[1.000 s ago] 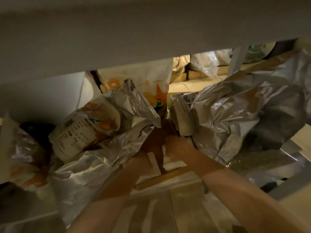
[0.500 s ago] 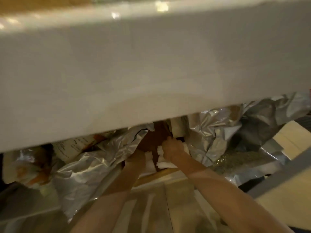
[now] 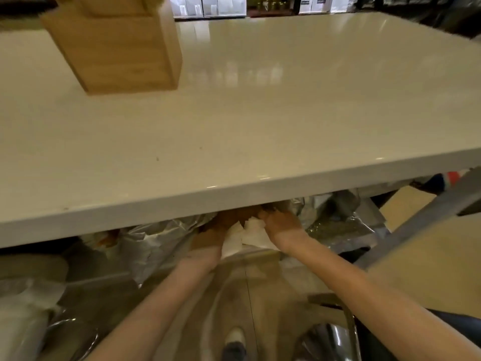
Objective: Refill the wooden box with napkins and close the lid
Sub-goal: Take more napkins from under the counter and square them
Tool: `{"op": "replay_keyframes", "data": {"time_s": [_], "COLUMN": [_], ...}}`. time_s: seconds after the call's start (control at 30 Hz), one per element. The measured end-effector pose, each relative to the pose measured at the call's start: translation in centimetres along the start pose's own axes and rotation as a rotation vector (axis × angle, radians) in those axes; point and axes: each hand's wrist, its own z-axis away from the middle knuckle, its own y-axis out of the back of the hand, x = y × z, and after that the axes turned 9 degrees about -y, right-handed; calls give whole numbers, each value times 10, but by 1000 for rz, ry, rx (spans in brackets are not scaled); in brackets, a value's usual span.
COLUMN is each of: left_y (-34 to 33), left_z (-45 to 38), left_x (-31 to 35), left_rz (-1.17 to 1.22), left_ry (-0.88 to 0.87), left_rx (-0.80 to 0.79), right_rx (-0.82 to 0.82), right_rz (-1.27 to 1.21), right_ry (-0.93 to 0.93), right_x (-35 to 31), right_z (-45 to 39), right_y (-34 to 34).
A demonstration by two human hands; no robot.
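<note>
A light wooden box (image 3: 117, 50) stands on the white table (image 3: 260, 113) at the far left; its top is cut off by the frame. Below the table's front edge, both my hands hold a stack of white napkins (image 3: 244, 235). My left hand (image 3: 210, 237) grips the stack from the left. My right hand (image 3: 282, 225) grips it from the right. My fingertips are partly hidden under the tabletop.
Crumpled silver foil bags (image 3: 145, 246) lie under the table on both sides of my hands. A grey table leg (image 3: 421, 222) slants at the right, with cardboard (image 3: 440, 264) beside it. White boxes (image 3: 210, 5) stand beyond the far edge. My shoe (image 3: 234, 345) shows on the floor.
The view has risen from under the table to above its top, so the wooden box has come into sight. My hands have drawn the napkins back towards me from between the bags.
</note>
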Motion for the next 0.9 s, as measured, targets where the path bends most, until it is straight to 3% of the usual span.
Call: {"op": "replay_keyframes", "data": {"time_s": [0.37,0.53,0.7,0.9], "left_y": [148,222,284,317], "left_z": [145,191,191,141], "left_x": [15,14,-4,-26], "left_rz": [206,257,356,426], "left_ry": [-239,-234,-232,-147], "left_rx": [-170,-233,-254,-234], "right_rx": [-208,-295,-236,-230], "right_rz": [-63,-167,-286,-261], "right_ry": [249,324,329,240], "right_x": [-37,-63,-77,-88], "right_z": [121,137,113,50], "right_y": [179,251,303,318]}}
